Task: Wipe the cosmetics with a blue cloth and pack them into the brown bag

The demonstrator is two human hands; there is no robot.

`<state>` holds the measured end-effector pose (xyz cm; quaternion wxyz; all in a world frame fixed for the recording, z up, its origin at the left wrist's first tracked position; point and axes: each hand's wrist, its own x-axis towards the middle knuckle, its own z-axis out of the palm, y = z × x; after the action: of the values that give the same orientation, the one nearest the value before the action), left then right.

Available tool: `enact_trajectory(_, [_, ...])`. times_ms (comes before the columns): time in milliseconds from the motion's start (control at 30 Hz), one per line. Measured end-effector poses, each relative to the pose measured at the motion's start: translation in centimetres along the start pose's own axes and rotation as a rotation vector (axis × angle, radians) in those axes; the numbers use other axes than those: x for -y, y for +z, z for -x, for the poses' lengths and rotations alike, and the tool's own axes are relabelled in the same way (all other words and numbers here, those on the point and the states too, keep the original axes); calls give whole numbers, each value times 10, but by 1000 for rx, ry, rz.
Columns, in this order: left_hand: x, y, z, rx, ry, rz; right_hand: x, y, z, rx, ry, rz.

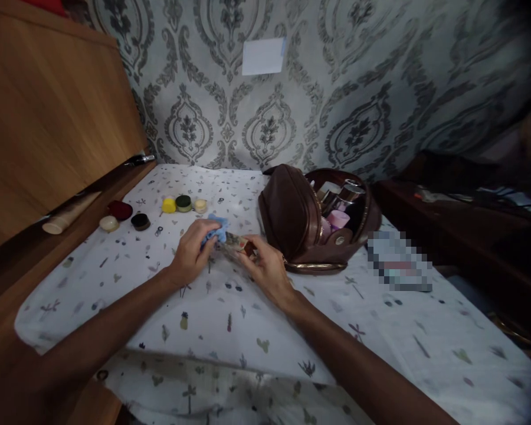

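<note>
My left hand [193,251] is closed around a small blue cloth [216,229] and presses it against a small flat patterned case [235,241]. My right hand [265,267] pinches the other end of that case, with a dark red-brown piece showing at its fingertips. Both hands work just above a white printed sheet [256,330] covering the table. Right beside my right hand stands an open brown leather pouch [292,215] with several cosmetic items [338,203] inside.
Several small round jars [183,203] and lids [140,221] lie at the back left, near a cream tube [68,218] on a wooden ledge. A wooden panel [48,112] rises on the left, patterned wallpaper behind. A blurred flat object [398,260] lies right of the pouch.
</note>
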<state>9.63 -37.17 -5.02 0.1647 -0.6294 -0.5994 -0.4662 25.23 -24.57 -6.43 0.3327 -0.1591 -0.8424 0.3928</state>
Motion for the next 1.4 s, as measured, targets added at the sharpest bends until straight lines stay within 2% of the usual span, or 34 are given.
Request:
enact_trajectory(100, [-10,5,1,68,228,-24,-2,3,1,-1,-69,20])
enact_trajectory(200, [-12,10,2,142,303,-66,-4,4,1,5,-77,32])
enact_trajectory(467, [14,-1,0,152,70,-119,-12,7,-5,80,86,42])
enact_trajectory(633, [25,0,4,180,-147,-30,-16,8,-6,16,132,-30])
enact_trajectory(733, [32,5,9,247,-192,-5,-16,7,-6,-51,156,-104])
enact_trajectory(833, [37,8,12,275,-201,7,-15,7,-6,-42,164,-116])
enact_trajectory(967, [37,6,10,237,-241,37,-13,8,-5,41,147,-45])
enact_trajectory(1100, [28,4,7,102,-275,43,-10,8,-5,125,93,67])
enact_trajectory(1167, [21,4,6,17,-256,20,-8,8,-5,137,58,109])
enact_trajectory(1267, [9,4,5,-58,-145,-9,-9,8,-4,136,26,140])
enact_trajectory(1400, [-4,4,5,-28,104,-101,-13,9,-1,141,-7,153])
